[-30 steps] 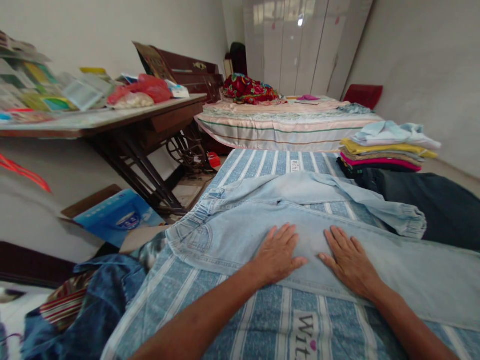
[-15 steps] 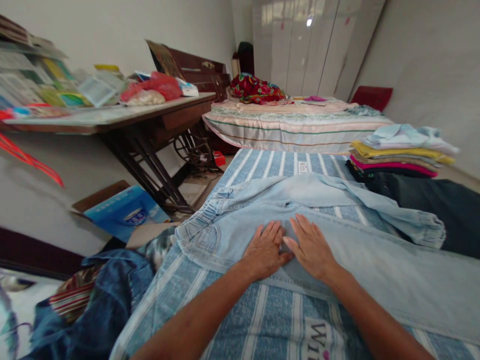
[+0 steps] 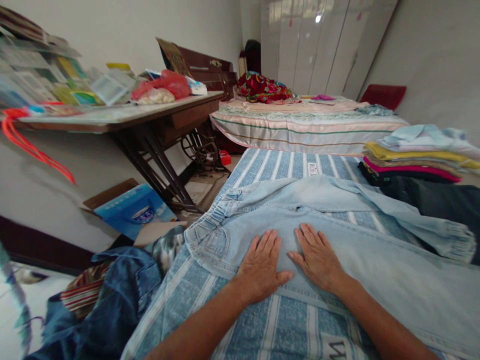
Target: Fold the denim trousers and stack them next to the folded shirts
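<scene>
A pair of light blue jeans (image 3: 375,270) lies spread across a blue and white striped cloth (image 3: 285,165). My left hand (image 3: 262,265) rests flat on the jeans near the waistband, fingers stretched out. Close to its right, my right hand (image 3: 318,257) lies flat on the same denim, fingers apart. Neither hand holds anything. One trouser leg is folded over toward the far right.
A stack of folded clothes (image 3: 416,155) and a dark garment (image 3: 431,200) sit at the right. Darker denim (image 3: 105,300) is heaped at the lower left. A cluttered sewing-machine table (image 3: 123,115) stands at the left, a bed (image 3: 300,120) behind.
My right hand slid left over the jeans until it lay close beside my left hand. Both hands then drew slightly back toward me. The view shifted a little.
</scene>
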The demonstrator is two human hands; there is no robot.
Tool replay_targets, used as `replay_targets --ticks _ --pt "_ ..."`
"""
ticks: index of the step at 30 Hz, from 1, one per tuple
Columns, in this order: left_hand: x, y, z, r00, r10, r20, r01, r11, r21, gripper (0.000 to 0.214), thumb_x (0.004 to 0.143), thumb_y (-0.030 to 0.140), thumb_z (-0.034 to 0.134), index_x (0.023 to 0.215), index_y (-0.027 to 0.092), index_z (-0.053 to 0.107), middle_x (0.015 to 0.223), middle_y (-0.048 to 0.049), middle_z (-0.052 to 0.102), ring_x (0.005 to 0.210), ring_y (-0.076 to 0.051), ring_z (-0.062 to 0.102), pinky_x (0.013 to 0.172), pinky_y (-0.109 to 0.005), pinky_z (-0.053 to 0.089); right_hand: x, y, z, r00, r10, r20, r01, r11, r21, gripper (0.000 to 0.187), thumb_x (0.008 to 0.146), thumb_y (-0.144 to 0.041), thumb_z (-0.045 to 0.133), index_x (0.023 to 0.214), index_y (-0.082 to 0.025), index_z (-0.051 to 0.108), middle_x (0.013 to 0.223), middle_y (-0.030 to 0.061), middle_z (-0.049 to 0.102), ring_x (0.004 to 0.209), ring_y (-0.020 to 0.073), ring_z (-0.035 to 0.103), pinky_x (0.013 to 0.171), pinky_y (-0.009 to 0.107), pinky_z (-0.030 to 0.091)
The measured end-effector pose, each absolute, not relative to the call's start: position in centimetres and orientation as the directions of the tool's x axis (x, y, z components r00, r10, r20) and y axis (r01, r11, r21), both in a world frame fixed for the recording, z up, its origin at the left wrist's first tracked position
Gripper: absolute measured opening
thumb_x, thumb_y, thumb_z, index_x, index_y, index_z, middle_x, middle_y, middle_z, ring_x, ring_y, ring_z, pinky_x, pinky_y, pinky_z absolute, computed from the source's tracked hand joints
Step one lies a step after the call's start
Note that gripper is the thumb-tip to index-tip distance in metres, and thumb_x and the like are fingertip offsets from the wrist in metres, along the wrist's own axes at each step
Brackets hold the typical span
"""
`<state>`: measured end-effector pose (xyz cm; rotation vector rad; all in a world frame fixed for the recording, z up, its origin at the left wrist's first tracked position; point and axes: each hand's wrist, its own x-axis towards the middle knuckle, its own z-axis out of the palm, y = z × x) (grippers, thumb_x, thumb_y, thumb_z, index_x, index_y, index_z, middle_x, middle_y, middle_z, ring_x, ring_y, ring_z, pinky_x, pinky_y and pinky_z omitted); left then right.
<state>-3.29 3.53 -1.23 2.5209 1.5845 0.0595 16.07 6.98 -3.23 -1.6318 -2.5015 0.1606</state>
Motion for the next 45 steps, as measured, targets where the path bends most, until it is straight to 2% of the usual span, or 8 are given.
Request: replay_targets --ticks 9,16,20,25,30,36,41,45 --pt "-5.0 3.1 2.4 0.435 0.869 -0.236 0.889 -0.372 0.268 0.076 0.08 0.047 0.055 0.142 0.011 0.03 0.151 -0.0162 0.019 0.14 -0.025 0.016 0.114 -0.042 0.017 10.7 7.4 -0.8 -0.553 0.828 0.093 0.762 0.548 -0.345 0.06 0.095 -0.049 0.027 0.137 -0.01 0.041 0.147 0.0168 0.031 0.137 0.027 0.024 0.109 0.046 0.022" --pt "-10.1 0.5 3.4 0.473 0.848 -0.238 0.868 -0.402 0.292 0.064 0.084 0.048 0.051 0.14 0.022 0.035 0.15 -0.0071 0.027 0.138 -0.022 0.024 0.113 -0.042 0.022 10.1 6.6 -1.7 -0.613 0.788 0.061 0.73 0.594 -0.34 0.069 0.091 -0.059 0.029 0.14 -0.011 0.037 0.15 0.018 0.024 0.139 0.0286 0.016 0.111 0.049 0.014" --pt "-12.9 2.9 4.8 0.372 0.926 -0.06 0.883 -0.334 0.329 0.047 0.089 0.043 0.041 0.13 0.021 0.049 0.139 -0.0043 0.048 0.127 -0.016 0.043 0.108 -0.031 0.033 10.0 6.6 -1.8 -0.605 0.795 0.049 0.739 0.583 -0.339 0.07 0.09 -0.06 0.03 0.141 -0.012 0.035 0.15 0.017 0.023 0.139 0.0292 0.015 0.111 0.05 0.013" --pt "-14.2 11.4 7.0 0.108 0.972 0.21 0.982 -0.138 0.132 0.047 0.086 0.035 0.046 0.126 0.012 0.05 0.138 -0.0122 0.047 0.129 -0.02 0.041 0.11 -0.031 0.028 9.8 6.6 -1.6 -0.601 0.799 0.031 0.749 0.576 -0.326 0.069 0.09 -0.059 0.032 0.141 -0.013 0.036 0.15 0.0162 0.022 0.139 0.0292 0.016 0.112 0.049 0.012" --pt "-13.3 20.2 8.0 0.143 0.984 -0.103 0.99 -0.141 0.019 0.074 0.073 0.043 0.062 0.135 0.01 0.038 0.145 -0.0147 0.036 0.134 -0.023 0.033 0.108 -0.028 0.026 9.8 6.5 -1.6 -0.6 0.8 0.021 0.754 0.574 -0.318 0.069 0.091 -0.06 0.029 0.141 -0.013 0.036 0.15 0.0149 0.023 0.139 0.0288 0.016 0.112 0.049 0.012" --pt "-13.3 24.6 7.2 0.19 0.91 -0.369 0.982 -0.185 0.051 0.098 0.046 0.049 0.078 0.132 0.021 0.045 0.136 -0.0086 0.05 0.118 -0.022 0.052 0.094 -0.026 0.042 9.8 6.5 -1.8 -0.6 0.8 0.027 0.749 0.573 -0.333 0.069 0.09 -0.061 0.028 0.141 -0.016 0.037 0.151 0.0132 0.023 0.139 0.0288 0.018 0.112 0.049 0.014" --pt "-12.6 24.4 6.5 0.155 0.909 -0.388 0.985 -0.172 -0.009 0.075 0.05 0.043 0.077 0.118 0.018 0.058 0.116 -0.0065 0.065 0.1 -0.021 0.062 0.081 -0.023 0.048 9.8 6.5 -1.9 -0.605 0.795 0.04 0.739 0.579 -0.344 0.069 0.09 -0.061 0.028 0.141 -0.016 0.038 0.15 0.0137 0.024 0.138 0.0295 0.019 0.111 0.051 0.015" --pt "-12.5 23.6 7.6 0.125 0.959 -0.256 0.983 -0.154 -0.096 0.049 0.061 0.031 0.071 0.107 0.017 0.063 0.11 -0.0087 0.066 0.102 -0.024 0.061 0.083 -0.026 0.046 9.8 6.4 -2.0 -0.606 0.794 0.051 0.738 0.585 -0.336 0.068 0.09 -0.061 0.028 0.14 -0.015 0.039 0.15 0.0148 0.024 0.138 0.0297 0.018 0.111 0.051 0.015"
